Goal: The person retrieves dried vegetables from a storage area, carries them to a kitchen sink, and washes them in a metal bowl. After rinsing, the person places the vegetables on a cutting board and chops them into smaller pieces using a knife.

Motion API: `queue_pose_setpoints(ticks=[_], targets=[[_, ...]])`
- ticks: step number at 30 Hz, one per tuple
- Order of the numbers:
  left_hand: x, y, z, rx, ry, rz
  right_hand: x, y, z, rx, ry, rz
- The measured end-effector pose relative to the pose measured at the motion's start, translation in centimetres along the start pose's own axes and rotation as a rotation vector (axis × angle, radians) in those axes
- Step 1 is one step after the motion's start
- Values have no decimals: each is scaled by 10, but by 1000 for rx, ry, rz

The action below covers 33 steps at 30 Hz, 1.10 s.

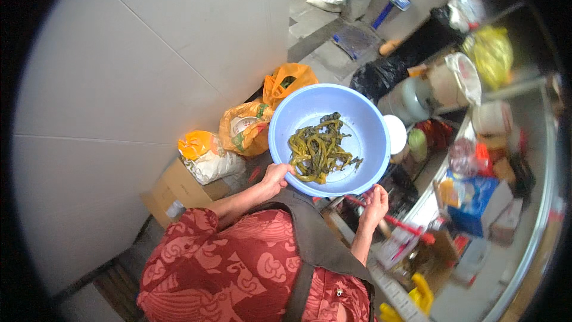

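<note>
A light blue plastic basin (373, 132) is held out in front of me, near the middle of the view. In it lies a heap of dark green, limp leafy vegetables (319, 147), apparently pickled greens. My left hand (276, 176) grips the basin's rim at the lower left, its thumb on top. At the lower right my right hand (376, 201) is at the rim with its fingers curled; part of its hold is hidden.
Orange plastic bags (288, 80) and a cardboard box (181, 188) stand along the grey wall at left. A black bag (377, 76), a gas cylinder (409, 98) and cluttered shelves are at right. A platform scale (355, 40) stands on the tiled floor ahead.
</note>
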<state>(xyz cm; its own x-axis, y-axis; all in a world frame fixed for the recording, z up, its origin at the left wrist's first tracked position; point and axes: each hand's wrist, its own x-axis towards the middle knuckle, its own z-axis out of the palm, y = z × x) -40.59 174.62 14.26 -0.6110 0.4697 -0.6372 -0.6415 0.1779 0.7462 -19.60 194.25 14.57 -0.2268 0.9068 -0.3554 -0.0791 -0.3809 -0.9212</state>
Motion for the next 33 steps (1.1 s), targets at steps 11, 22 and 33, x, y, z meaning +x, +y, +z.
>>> queue_pose_setpoints(ticks=[11,22,33], targets=[[168,125,103,-84,-32,-130,151,-82,78,139,50,44],[292,269,147,-131,-103,-232,274,-158,182,87,141,54],[395,366,146,-265,335,-121,527,-243,431,-89,-501,59]])
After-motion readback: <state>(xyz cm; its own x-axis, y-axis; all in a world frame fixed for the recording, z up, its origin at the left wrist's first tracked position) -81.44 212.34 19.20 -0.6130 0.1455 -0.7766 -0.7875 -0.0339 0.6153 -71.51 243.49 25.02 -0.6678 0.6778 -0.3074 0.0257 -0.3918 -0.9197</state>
